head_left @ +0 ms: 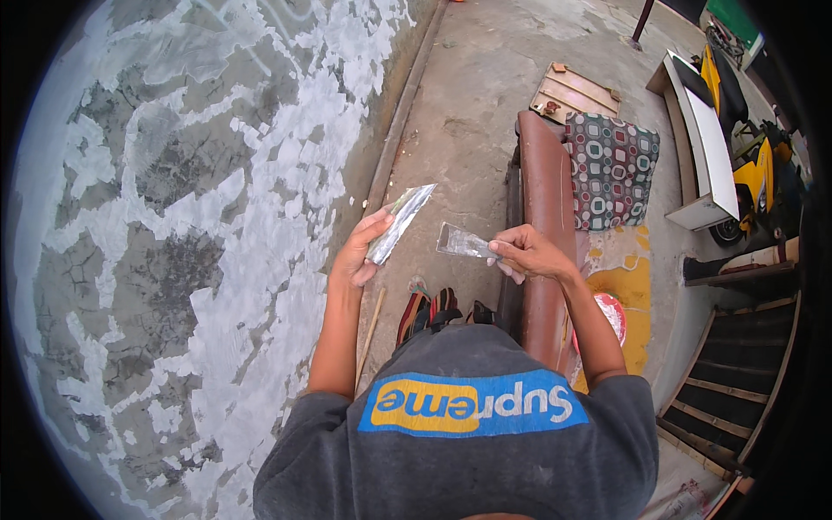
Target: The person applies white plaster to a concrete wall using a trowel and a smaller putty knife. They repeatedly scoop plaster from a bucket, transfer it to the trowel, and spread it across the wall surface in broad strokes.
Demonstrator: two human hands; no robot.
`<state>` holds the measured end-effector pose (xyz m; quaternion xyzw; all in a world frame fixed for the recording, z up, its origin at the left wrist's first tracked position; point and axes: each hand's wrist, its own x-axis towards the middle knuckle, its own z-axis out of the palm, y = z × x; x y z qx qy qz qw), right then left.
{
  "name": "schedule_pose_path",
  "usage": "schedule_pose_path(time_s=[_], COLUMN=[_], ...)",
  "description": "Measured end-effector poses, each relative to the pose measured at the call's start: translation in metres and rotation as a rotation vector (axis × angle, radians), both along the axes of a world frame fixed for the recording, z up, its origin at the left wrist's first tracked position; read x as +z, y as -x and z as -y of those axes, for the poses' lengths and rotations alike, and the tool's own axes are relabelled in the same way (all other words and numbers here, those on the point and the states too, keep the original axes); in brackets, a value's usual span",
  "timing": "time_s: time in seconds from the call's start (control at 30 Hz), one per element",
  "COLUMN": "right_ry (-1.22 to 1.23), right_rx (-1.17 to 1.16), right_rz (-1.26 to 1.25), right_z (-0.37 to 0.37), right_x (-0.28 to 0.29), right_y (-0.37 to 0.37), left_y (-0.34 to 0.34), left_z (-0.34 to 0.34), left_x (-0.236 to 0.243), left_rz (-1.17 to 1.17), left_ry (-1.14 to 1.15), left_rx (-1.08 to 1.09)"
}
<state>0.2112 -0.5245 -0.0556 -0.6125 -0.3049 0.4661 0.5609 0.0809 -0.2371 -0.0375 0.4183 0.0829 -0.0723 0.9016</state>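
My left hand (362, 250) grips a wide, flat filling blade (404, 222), tilted with its long side slanting up and to the right. Smears of white paste show on that blade. In my right hand (533, 253) is a putty knife (459, 241), its whitish, smeared blade pointing left toward the wide blade. The two tools are apart, held in front of my body. To my left stands a grey wall (199, 286) covered in irregular white patches of filler, with bare, cracked areas between them. Neither tool touches the wall.
Close on my right is a brown padded bench (548, 199) with a patterned cushion (611, 169) beside it. A red-and-white bucket (612, 319) sits behind my right forearm. Farther right are a white-topped board (706, 156), a yellow motorbike (757, 184) and a slatted wooden frame (724, 387). A stick (371, 329) lies near the wall.
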Motion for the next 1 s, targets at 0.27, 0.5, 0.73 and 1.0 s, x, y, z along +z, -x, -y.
schedule_pose_path(time_s=[0.27,0.5,0.73,1.0], right_ry=[-0.123,-0.089,-0.153,-0.289], right_rx=[-0.034,-0.36,-0.405,-0.305], right_rz=[0.157,0.651,0.689,1.014], right_z=[-0.022,-0.028,-0.043,-0.05], right_x=[-0.009,0.013,0.02,0.04], right_y=[0.003,-0.019,-0.022,-0.008], left_y=[0.008,0.01,0.013,0.016], left_z=[-0.001,0.0,0.008,0.002], left_x=[-0.02,-0.015,-0.014,-0.022], left_rz=[-0.015,-0.017,-0.076,-0.226], left_ry=[0.377,0.891,0.845,0.481], left_rx=[0.036,0.005,-0.014,0.083])
